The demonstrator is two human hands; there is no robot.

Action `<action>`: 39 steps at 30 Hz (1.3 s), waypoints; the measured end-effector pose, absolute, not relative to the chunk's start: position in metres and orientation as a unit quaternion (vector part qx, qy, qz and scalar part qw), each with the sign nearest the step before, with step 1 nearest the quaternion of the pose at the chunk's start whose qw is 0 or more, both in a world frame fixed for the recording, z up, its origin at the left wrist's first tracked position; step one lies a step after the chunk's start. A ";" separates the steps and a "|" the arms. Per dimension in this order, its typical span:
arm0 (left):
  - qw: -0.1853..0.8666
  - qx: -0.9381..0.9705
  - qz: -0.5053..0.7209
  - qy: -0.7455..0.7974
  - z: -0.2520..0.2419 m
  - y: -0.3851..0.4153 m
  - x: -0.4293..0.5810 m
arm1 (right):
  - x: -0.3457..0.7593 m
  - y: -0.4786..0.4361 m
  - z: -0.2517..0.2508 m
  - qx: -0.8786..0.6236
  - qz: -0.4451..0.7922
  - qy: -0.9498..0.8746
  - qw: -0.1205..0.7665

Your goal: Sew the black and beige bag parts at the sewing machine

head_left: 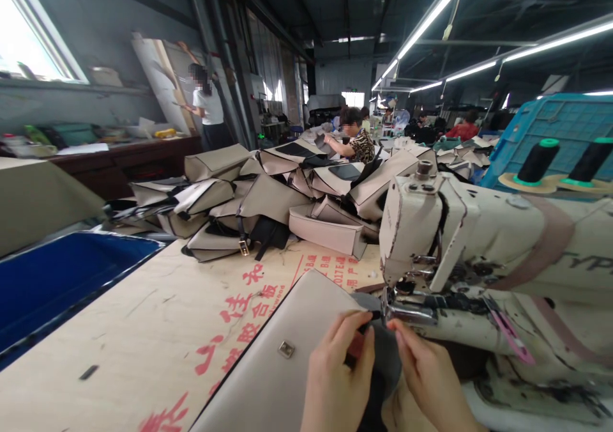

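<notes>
A beige handbag (pixel 306 320) with a small metal clasp plate (pixel 286 349) lies on the plywood table, its dark lining showing at the right. My left hand (pixel 342 368) is closed in a pinch on a black piece at the bag's edge, close to the sewing machine's needle area. My right hand (pixel 426 365) pinches at the dark edge just beside the machine arm; what sits between its fingertips is too small to make out. The sewing machine (pixel 431 227), cream with worn paint, stands directly beyond and right of both hands.
A heap of beige bags (pixel 272 195) covers the far side of the plywood table (pixel 158 330). A blue bin (pixel 86 272) stands at left. Pink-handled thread snips (pixel 510 333) rest on the machine, with black thread spools (pixel 539 162) above. A person (pixel 357 138) works behind the heap.
</notes>
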State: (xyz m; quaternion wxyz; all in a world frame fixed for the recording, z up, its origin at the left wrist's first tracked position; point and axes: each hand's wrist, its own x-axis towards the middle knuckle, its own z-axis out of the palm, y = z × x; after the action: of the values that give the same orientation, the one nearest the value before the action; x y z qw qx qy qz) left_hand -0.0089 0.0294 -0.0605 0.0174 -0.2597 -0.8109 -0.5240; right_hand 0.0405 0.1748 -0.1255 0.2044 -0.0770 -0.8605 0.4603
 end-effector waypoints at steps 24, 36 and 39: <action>0.051 -0.503 -0.245 -0.828 0.016 0.048 -0.033 | 0.001 0.174 -0.103 -0.095 0.374 -0.885 0.261; 0.241 -0.564 0.011 -0.790 0.016 0.028 -0.028 | 0.019 0.174 -0.097 -0.070 0.428 -0.865 0.252; 0.226 -0.612 -0.084 -0.753 -0.009 0.016 -0.020 | 0.061 0.167 -0.100 -0.059 0.475 -0.852 0.214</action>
State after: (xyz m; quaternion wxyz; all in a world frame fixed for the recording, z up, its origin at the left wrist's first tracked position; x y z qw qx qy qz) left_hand -0.0197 0.0162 -0.0095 0.2258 -0.6118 -0.7535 -0.0837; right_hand 0.0607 0.1669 -0.1003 0.2137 -0.0589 -0.8519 0.4745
